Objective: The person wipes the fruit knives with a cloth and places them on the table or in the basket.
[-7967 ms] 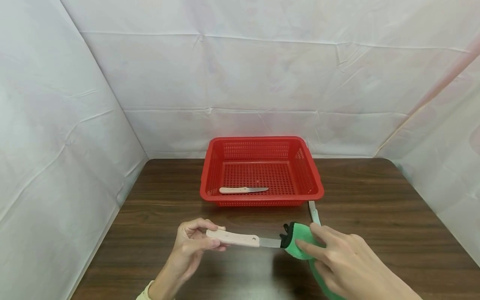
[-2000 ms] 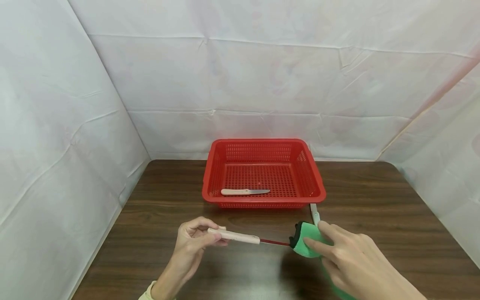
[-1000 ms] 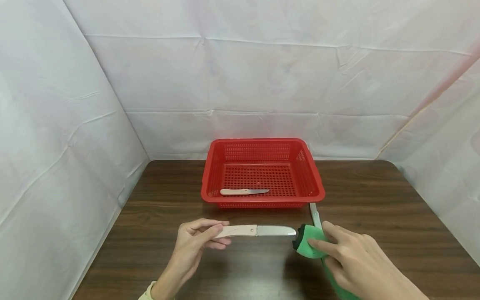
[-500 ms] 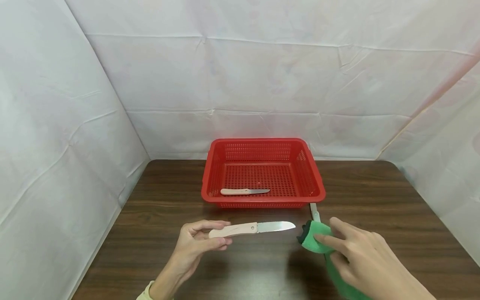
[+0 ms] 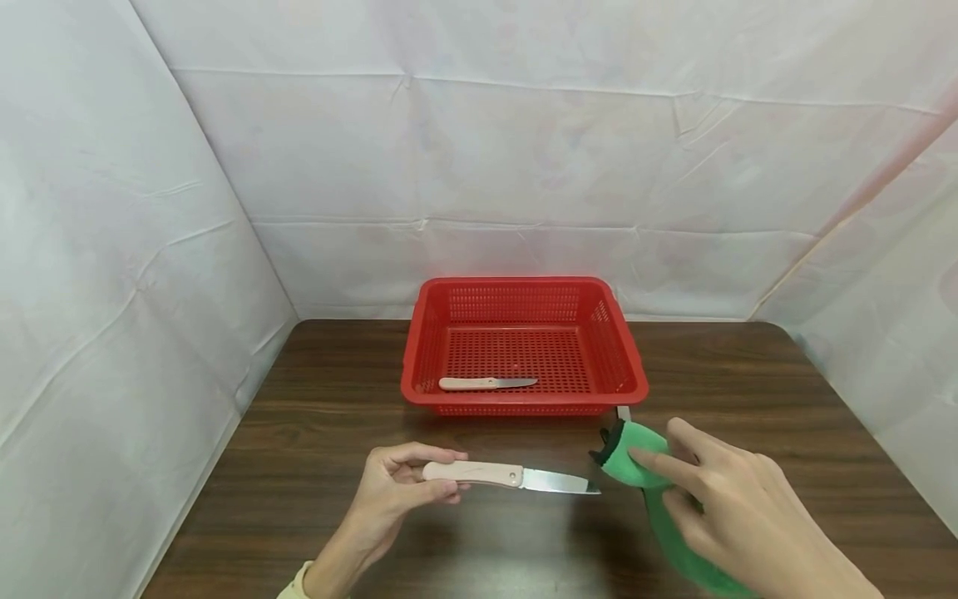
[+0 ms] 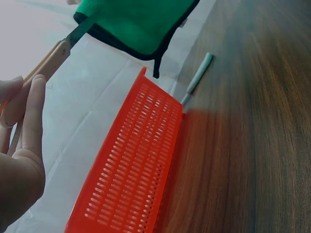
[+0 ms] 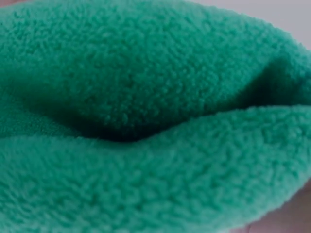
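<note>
My left hand [image 5: 389, 492] pinches the pale handle of a folding knife [image 5: 473, 473] between thumb and fingers, its blade pointing right above the table. My right hand [image 5: 737, 507] grips a green cloth [image 5: 636, 453] with black edging, just right of the blade tip and apart from it in the head view. The cloth's lower part hangs below the hand. In the left wrist view the blade of the folding knife [image 6: 48, 63] overlaps the green cloth [image 6: 141, 29]. Folds of the green cloth [image 7: 136, 73] fill most of the right wrist view.
Behind the hands stands a red perforated basket [image 5: 524, 399]. One pale-handled knife [image 5: 467, 383] lies inside it. At its front right corner lies a light green-handled knife [image 6: 199, 75], mostly hidden by the cloth in the head view. White sheets [image 5: 524, 166] enclose the table.
The cloth covered the knife's blade earlier; it has drawn off to the right with my right hand, baring the blade. My left hand has turned the knife and tipped its point slightly down.
</note>
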Demonstrator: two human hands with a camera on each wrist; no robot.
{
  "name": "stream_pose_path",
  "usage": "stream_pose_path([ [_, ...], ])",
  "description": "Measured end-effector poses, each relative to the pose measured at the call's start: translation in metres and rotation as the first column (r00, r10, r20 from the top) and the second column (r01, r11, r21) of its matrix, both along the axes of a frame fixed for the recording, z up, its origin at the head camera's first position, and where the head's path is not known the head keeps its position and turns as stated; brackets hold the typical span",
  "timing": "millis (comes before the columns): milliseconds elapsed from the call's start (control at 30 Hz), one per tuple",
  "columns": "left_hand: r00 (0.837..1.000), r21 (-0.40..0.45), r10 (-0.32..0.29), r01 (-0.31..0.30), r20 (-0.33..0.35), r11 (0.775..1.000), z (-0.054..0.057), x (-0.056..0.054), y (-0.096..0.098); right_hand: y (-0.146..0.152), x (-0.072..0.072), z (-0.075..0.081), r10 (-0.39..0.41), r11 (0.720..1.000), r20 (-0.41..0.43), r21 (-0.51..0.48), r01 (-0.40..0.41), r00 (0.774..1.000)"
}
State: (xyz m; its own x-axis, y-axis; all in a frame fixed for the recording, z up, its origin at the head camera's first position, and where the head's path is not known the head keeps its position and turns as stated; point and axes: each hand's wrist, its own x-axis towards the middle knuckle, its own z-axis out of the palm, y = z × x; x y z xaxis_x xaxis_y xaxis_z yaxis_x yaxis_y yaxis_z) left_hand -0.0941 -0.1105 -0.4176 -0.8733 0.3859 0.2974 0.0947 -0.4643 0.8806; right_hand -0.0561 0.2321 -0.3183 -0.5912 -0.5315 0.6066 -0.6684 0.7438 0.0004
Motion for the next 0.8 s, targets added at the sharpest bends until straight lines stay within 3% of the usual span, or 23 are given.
stream_pose_path([
  [533, 0.998, -0.027, 0.016, -0.018, -0.063, 0.999, 0.009, 0.001, 0.009, -0.018, -0.002, 0.012, 0.074, 0.997, -0.017, -0.025, -0.075, 0.997],
  [800, 0.997, -0.011, 0.040, -0.040, -0.066, 0.999, 0.013, 0.002, 0.019, -0.033, -0.002, 0.010, 0.158, 0.987, 0.024, -0.010, -0.158, 0.987],
])
